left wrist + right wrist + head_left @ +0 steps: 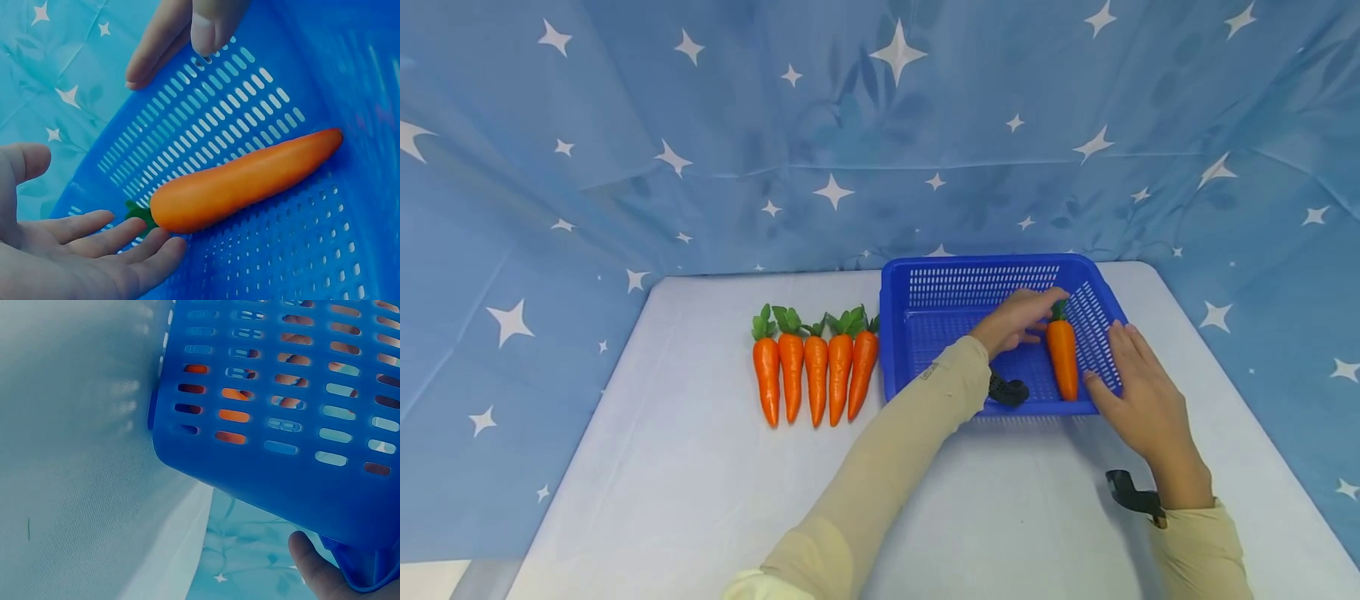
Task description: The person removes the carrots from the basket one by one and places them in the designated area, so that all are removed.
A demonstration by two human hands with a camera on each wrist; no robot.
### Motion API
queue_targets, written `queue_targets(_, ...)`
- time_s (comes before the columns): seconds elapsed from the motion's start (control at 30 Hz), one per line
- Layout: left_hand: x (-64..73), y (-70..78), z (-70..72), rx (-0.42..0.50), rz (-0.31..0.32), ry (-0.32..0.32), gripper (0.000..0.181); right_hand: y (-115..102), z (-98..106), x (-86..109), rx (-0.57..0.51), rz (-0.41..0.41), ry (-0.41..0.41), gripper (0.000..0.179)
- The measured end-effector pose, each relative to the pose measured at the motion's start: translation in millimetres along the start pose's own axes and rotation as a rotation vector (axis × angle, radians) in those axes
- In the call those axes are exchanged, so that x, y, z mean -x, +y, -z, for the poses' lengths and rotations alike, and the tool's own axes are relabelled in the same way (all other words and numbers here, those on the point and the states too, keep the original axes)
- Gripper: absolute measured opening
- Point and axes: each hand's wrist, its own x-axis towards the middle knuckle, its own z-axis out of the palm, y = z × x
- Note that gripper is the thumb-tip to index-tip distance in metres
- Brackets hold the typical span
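A blue plastic basket (1000, 408) with slotted walls stands at the back right of the table. One orange carrot (1063, 358) lies in it along the right wall, its green top toward the back. My left hand (1022, 315) reaches into the basket at that leafy end. In the left wrist view the left fingers (100, 234) are spread at the carrot's greens (142, 214), thumb well apart from them. My right hand (1138, 392) is at the basket's front right corner, fingers straight along the right rim. Its thumb (312, 565) shows beside the rim in the right wrist view.
Several more carrots (816, 367) with green leaves lie side by side in a row left of the basket. The table (700, 500) has a white cover. A blue curtain with white stars (737, 125) hangs behind and around it.
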Motion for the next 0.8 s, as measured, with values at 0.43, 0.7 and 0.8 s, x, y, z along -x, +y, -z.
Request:
queue_targets(0.43,-16.9,-12.2,-0.1,0.013,0.025,-0.029,0.041,0.4,0.0,1.5,-0.01,0.0,0.007,0.079)
queue_targets(0.7,-26.1,-16.4,0.0,-0.005,0.05,-0.089,0.028,0.9,-0.9,0.6,-0.008,-0.006,0.01,0.079)
queue_targets(0.8,-26.7,-17.0,0.8,0.0,0.063,-0.091,0.027,0.6,-2.1,-0.1,-0.009,-0.006,0.01,0.079)
